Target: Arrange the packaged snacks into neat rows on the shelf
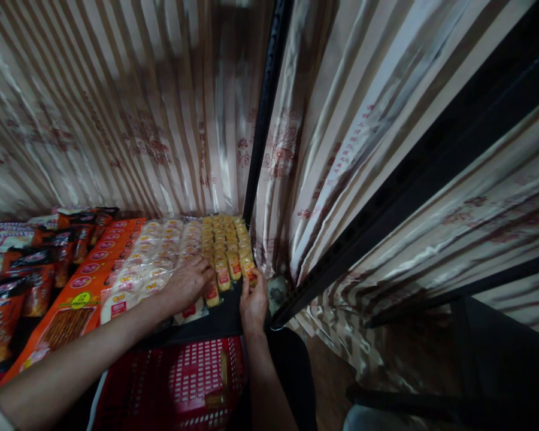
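Rows of small yellow wrapped snack packs [226,239] stand at the right end of a dark shelf [215,323]. My right hand [254,302] is at the front of the outermost row, thumb and fingers closed on a yellow snack pack [250,275]. Lying over the packs on the left side of these rows is my left hand [189,282]; its fingers are stretched and slightly bent, and its fingertips touch the wrappers. Pale packs in clear wrapping [155,245] are lined up to the left, partly covered by my left hand and forearm.
Below the shelf sits a red plastic basket [193,371] with a few yellow packs inside. Orange packages [94,263] and dark-orange bags [38,281] fill the shelf's left. A black upright post [265,114], a slanting black beam [386,197] and striped curtains [161,120] enclose the corner.
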Demonstrator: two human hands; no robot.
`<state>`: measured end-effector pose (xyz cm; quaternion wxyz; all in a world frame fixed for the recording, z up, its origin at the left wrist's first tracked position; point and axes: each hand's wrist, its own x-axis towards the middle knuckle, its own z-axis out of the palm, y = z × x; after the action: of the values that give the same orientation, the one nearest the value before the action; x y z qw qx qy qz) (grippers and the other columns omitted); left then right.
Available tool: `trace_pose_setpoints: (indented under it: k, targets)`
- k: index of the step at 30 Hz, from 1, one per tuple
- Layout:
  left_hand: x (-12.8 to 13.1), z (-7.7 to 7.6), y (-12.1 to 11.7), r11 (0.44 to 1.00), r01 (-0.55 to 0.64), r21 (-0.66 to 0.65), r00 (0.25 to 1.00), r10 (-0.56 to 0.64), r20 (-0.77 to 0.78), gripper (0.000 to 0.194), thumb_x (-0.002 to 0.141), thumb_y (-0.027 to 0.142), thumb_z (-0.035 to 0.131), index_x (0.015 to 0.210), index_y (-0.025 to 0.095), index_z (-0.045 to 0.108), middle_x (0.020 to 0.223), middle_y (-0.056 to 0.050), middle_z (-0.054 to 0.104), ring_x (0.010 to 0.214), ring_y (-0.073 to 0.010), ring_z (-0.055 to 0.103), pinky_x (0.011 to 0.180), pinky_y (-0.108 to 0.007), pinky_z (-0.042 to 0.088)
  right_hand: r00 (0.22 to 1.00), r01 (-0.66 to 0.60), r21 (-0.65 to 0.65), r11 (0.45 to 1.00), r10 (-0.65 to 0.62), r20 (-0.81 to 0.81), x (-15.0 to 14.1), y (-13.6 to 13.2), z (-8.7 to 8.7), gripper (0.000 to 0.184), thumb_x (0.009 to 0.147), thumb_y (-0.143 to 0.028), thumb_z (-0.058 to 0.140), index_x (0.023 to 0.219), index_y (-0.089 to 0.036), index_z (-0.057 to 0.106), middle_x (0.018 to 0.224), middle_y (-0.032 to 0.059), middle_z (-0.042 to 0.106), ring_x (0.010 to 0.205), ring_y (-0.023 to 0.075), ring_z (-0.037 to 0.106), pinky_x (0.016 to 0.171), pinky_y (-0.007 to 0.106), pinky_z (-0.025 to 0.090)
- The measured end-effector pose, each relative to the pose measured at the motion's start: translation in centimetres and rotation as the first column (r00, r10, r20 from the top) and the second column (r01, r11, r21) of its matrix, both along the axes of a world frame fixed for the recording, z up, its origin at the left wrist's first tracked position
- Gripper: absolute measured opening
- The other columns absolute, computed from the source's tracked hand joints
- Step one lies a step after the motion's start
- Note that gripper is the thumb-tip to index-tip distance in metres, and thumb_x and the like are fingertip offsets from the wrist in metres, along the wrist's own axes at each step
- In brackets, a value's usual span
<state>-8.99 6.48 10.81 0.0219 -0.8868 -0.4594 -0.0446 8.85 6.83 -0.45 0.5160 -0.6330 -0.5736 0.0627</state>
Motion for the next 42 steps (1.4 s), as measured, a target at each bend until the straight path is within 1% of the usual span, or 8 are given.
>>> trace_pose_setpoints:
  k: [7, 13, 18, 21, 25, 29, 36, 42]
  targets:
    - [0.4, -0.5, 0.3, 0.998, -0.064, 0.004, 0.996, 0.064, -0.061, 0.016, 0.089, 0.012, 0.043, 0.090, 0.013, 0.058, 0.094, -0.010, 0.060, 0.092, -0.0228, 0.051, 0.085, -0.035, 0.043, 0.998, -0.025, -0.026, 0.999, 0.024, -0.063, -0.1, 0.1, 0.1, 0.030, 0.091, -0.033, 0.038, 0.112, -0.017, 0.052, 0.113, 0.0130, 0.059, 0.099, 0.0206, 0.059, 0.082, 0.035, 0.048]
    - [0.4, -0.6, 0.2, 0.997, -0.069, -0.017, 0.997, 0.068, -0.033, 0.017, 0.086, 0.009, 0.043, 0.092, 0.015, 0.057, 0.093, -0.010, 0.061, 0.093, -0.0229, 0.052, 0.083, -0.035, 0.044, 0.998, -0.026, -0.027, 0.999, 0.024, -0.064, -0.1, 0.0, 0.6, 0.026, 0.091, -0.030, 0.038, 0.109, -0.017, 0.051, 0.112, 0.0128, 0.060, 0.106, 0.0214, 0.056, 0.088, 0.036, 0.045]
    - [0.4, -0.2, 0.0, 0.987, -0.089, -0.134, 0.994, 0.097, 0.055, 0.027, 0.084, 0.006, 0.043, 0.105, 0.016, 0.057, 0.099, -0.009, 0.060, 0.095, -0.0202, 0.055, 0.084, -0.031, 0.044, 0.997, -0.024, -0.043, 0.999, 0.021, -0.072, -0.1, -0.1, 0.5, 0.027, 0.091, -0.030, 0.038, 0.110, -0.017, 0.051, 0.114, 0.0138, 0.060, 0.107, 0.0219, 0.056, 0.088, 0.036, 0.045]
    - [0.6, 0.5, 0.2, 0.974, -0.084, -0.211, 0.989, 0.107, 0.099, 0.025, 0.084, 0.009, 0.044, 0.102, 0.017, 0.059, 0.095, -0.006, 0.060, 0.090, -0.0181, 0.057, 0.080, -0.028, 0.045, 0.996, -0.025, -0.043, 0.999, 0.022, -0.083, -0.1, -0.1, 0.5, 0.027, 0.091, -0.030, 0.038, 0.110, -0.017, 0.051, 0.113, 0.0135, 0.060, 0.107, 0.0217, 0.055, 0.089, 0.036, 0.045]
    - [1.6, 1.2, 1.0, 0.965, -0.060, -0.256, 0.976, 0.111, 0.187, 0.021, 0.081, 0.009, 0.049, 0.093, 0.019, 0.062, 0.088, -0.002, 0.059, 0.081, -0.0149, 0.057, 0.074, -0.024, 0.044, 0.995, -0.032, -0.031, 0.999, 0.029, -0.092, -0.1, -0.1, 0.4, 0.027, 0.091, -0.030, 0.038, 0.110, -0.017, 0.051, 0.112, 0.0129, 0.060, 0.107, 0.0213, 0.055, 0.089, 0.036, 0.045]
    - [3.1, 0.7, 2.0, 0.969, -0.061, -0.238, 0.965, 0.119, 0.235, 0.024, 0.079, 0.006, 0.049, 0.095, 0.019, 0.061, 0.091, -0.003, 0.059, 0.084, -0.0154, 0.058, 0.075, -0.024, 0.044, 0.992, -0.046, -0.024, 0.999, 0.043, -0.119, -0.1, 0.0, 0.1, 0.028, 0.091, -0.031, 0.038, 0.112, -0.017, 0.050, 0.114, 0.0130, 0.058, 0.106, 0.0211, 0.056, 0.086, 0.036, 0.047]
    - [5.3, 0.1, 3.3, 0.964, -0.085, -0.252, 0.958, 0.149, 0.245, 0.021, 0.081, 0.007, 0.044, 0.092, 0.016, 0.060, 0.092, -0.006, 0.059, 0.085, -0.0176, 0.059, 0.075, -0.026, 0.046, 0.989, -0.064, -0.018, 0.998, 0.061, -0.138, 0.0, 0.0, 0.1, 0.028, 0.091, -0.031, 0.037, 0.112, -0.016, 0.050, 0.114, 0.0135, 0.058, 0.104, 0.0205, 0.057, 0.086, 0.035, 0.048]
    - [6.0, 0.0, 4.3, 0.961, -0.090, -0.263, 0.956, 0.157, 0.249, 0.023, 0.076, 0.003, 0.048, 0.091, 0.016, 0.061, 0.093, -0.005, 0.062, 0.089, -0.0167, 0.059, 0.077, -0.023, 0.045, 0.993, -0.022, -0.028, 0.999, 0.019, -0.118, -0.2, -0.1, 0.1, 0.031, 0.092, -0.034, 0.037, 0.112, -0.016, 0.051, 0.114, 0.0149, 0.059, 0.103, 0.0212, 0.058, 0.085, 0.035, 0.047]
